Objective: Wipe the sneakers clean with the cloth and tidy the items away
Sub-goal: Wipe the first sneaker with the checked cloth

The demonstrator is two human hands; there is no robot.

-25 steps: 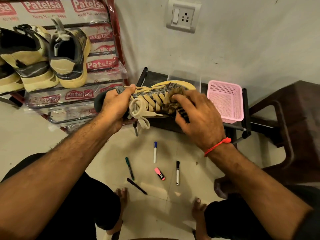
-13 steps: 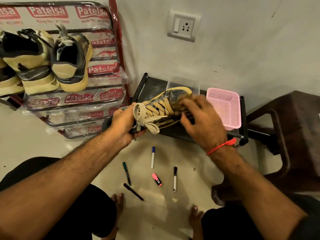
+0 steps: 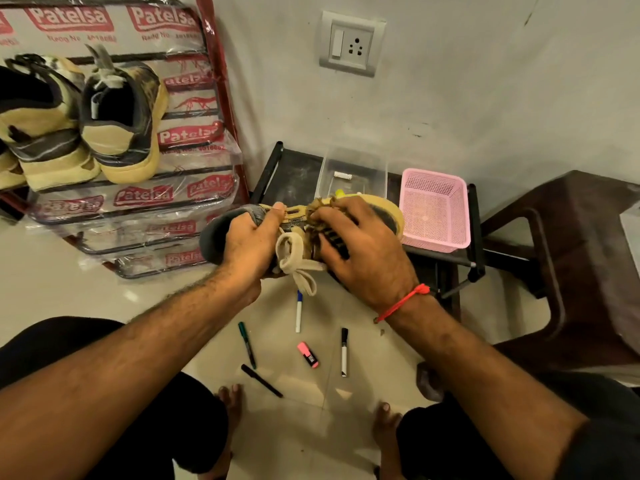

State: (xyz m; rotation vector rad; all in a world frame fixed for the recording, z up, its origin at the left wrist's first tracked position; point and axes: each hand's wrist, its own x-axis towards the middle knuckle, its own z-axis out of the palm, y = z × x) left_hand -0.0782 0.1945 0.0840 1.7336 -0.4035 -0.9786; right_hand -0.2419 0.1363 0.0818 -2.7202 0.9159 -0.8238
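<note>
Fingers (image 3: 332, 244) of the right hand (image 3: 363, 251) spread and press a brown cloth (image 3: 317, 206) on the sneaker (image 3: 298, 220); the left hand (image 3: 247, 247) grips its heel

Since a second ago the shoe has rolled from laces-up onto its side under those fingers, so wiping looks midway. Below them lie five pens (image 3: 298, 311); beyond them one pink basket (image 3: 434, 211) and one clear box (image 3: 353, 168); left, at least two shoes on the rack (image 3: 121, 123), more cut off

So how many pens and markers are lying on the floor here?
5. White pen with blue cap nearest the shoe, green pen, black pen, pink highlighter, white marker with black cap. The arms may hide more.
</note>
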